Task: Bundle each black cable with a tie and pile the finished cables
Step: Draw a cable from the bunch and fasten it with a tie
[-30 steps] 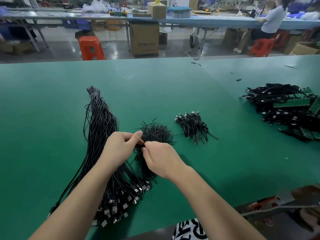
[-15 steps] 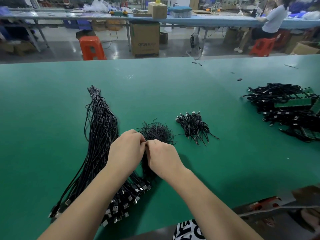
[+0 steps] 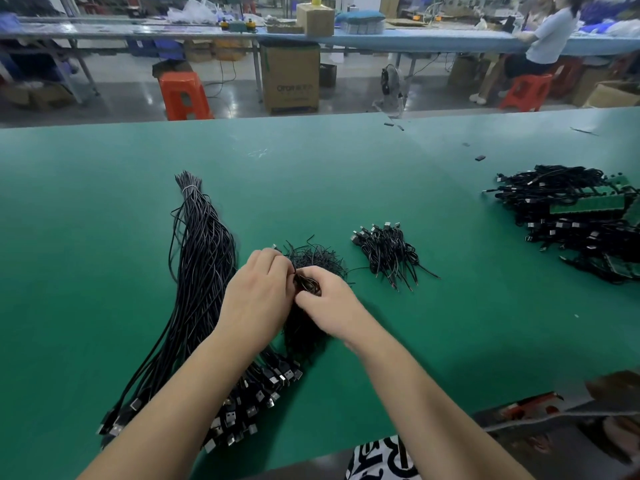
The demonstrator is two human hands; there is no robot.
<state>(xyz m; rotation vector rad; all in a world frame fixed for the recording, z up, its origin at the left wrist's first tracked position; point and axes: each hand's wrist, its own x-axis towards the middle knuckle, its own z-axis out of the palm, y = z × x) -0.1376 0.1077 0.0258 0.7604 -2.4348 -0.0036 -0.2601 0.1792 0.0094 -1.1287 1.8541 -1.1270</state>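
Note:
My left hand (image 3: 258, 296) and my right hand (image 3: 329, 303) meet over the green table (image 3: 104, 271) and both pinch a small coiled black cable (image 3: 306, 284) between their fingertips. Just behind them lies a heap of short black ties (image 3: 317, 259). A long sheaf of loose black cables (image 3: 204, 258) with USB plugs at its near end stretches along the left, partly under my left forearm. A small pile of bundled cables (image 3: 388, 252) lies to the right of the ties.
A larger heap of black cables with green boards (image 3: 581, 216) sits at the right edge. Small black bits (image 3: 479, 158) lie far right. Beyond the table are an orange stool (image 3: 183, 95), a cardboard box (image 3: 291, 77) and a seated person (image 3: 540, 46).
My hands have drawn closer together and moved slightly away from me over the tie heap. The coiled cable now shows between the fingertips.

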